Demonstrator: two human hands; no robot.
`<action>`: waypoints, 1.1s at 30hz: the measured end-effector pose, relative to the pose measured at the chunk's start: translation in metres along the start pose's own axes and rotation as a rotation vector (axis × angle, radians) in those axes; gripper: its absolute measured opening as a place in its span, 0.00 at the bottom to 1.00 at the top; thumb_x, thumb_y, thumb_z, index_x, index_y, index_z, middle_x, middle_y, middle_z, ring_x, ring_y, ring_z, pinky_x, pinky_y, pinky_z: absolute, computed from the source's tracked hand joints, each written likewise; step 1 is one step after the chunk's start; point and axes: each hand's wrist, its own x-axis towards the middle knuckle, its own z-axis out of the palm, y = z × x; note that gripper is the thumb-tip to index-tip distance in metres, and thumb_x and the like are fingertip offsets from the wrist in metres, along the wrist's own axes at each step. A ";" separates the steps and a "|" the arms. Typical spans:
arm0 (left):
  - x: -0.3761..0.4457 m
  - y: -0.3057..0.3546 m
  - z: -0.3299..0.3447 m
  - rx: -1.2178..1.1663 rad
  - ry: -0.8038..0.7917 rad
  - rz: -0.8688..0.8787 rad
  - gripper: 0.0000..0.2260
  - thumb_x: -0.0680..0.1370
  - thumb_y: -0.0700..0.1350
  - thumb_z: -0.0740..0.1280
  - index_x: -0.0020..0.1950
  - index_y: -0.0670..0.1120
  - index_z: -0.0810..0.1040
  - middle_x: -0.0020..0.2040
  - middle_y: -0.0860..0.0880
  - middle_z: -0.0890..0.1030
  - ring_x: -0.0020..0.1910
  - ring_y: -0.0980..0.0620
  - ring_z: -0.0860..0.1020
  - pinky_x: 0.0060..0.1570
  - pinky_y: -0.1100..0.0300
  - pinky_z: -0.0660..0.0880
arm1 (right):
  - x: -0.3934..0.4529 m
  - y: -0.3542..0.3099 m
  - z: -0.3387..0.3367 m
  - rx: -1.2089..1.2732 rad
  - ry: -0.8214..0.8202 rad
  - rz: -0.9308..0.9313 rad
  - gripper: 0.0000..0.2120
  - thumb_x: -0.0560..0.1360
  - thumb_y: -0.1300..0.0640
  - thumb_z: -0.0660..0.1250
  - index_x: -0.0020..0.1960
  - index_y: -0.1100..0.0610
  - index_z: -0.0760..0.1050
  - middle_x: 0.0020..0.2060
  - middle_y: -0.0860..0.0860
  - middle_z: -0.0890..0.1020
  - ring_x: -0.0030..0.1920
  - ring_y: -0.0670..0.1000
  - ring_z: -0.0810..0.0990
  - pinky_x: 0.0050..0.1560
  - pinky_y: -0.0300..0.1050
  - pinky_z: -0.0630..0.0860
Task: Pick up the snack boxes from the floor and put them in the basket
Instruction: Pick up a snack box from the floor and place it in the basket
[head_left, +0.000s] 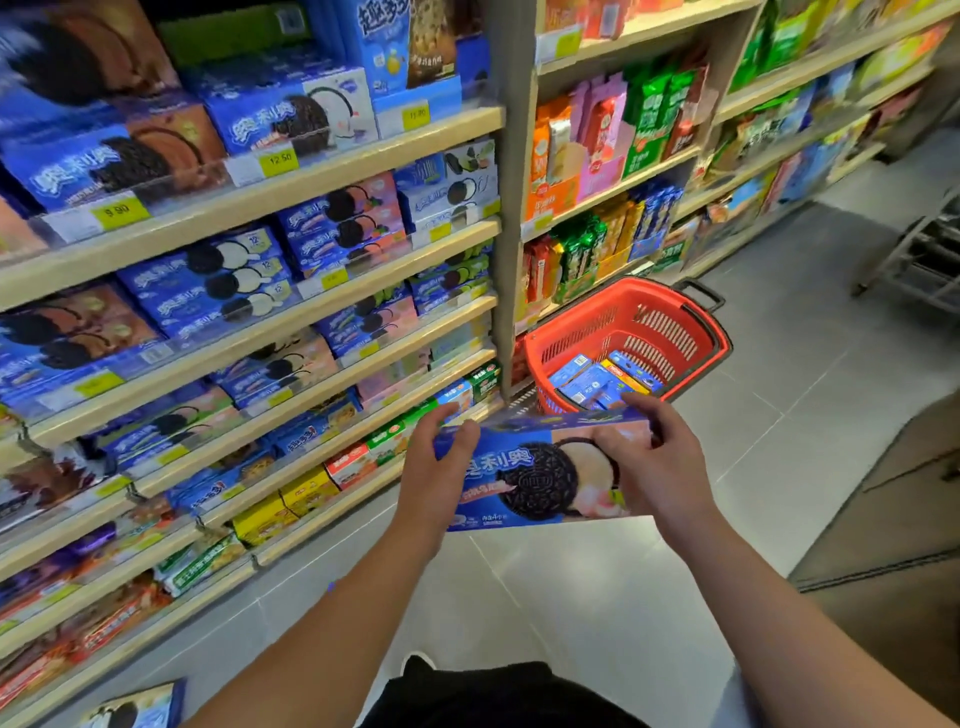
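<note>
gripping a flat blue cardboard cookie box (540, 467) between them, left hand (434, 467) and right hand (654, 462) hold its ends, red plastic mesh basket (582, 332) just beyond.

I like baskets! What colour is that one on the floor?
Red basket, with black handles; head view.

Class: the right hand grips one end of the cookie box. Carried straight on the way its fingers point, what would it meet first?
Most likely the red basket just beyond the right hand and the cookie box, probably its near rim, though depth is unclear.
</note>
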 end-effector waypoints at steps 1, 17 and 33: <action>-0.004 0.003 0.019 0.029 0.033 0.030 0.21 0.65 0.70 0.67 0.55 0.65 0.76 0.61 0.54 0.76 0.60 0.50 0.77 0.59 0.44 0.76 | 0.004 0.002 -0.016 -0.005 -0.018 0.001 0.23 0.67 0.55 0.77 0.60 0.46 0.75 0.53 0.46 0.80 0.48 0.44 0.81 0.44 0.36 0.76; 0.014 0.022 0.212 0.147 0.038 0.063 0.09 0.73 0.53 0.72 0.52 0.59 0.77 0.52 0.55 0.81 0.47 0.54 0.82 0.50 0.51 0.80 | 0.099 0.035 -0.172 -0.018 -0.005 0.061 0.22 0.68 0.55 0.77 0.58 0.48 0.74 0.49 0.46 0.82 0.40 0.38 0.81 0.44 0.38 0.77; 0.254 0.050 0.345 0.099 -0.082 -0.043 0.21 0.74 0.45 0.73 0.66 0.48 0.75 0.61 0.48 0.77 0.59 0.49 0.77 0.35 0.74 0.75 | 0.359 0.037 -0.196 -0.197 -0.012 0.164 0.26 0.64 0.47 0.78 0.58 0.47 0.73 0.50 0.47 0.82 0.48 0.45 0.82 0.49 0.42 0.78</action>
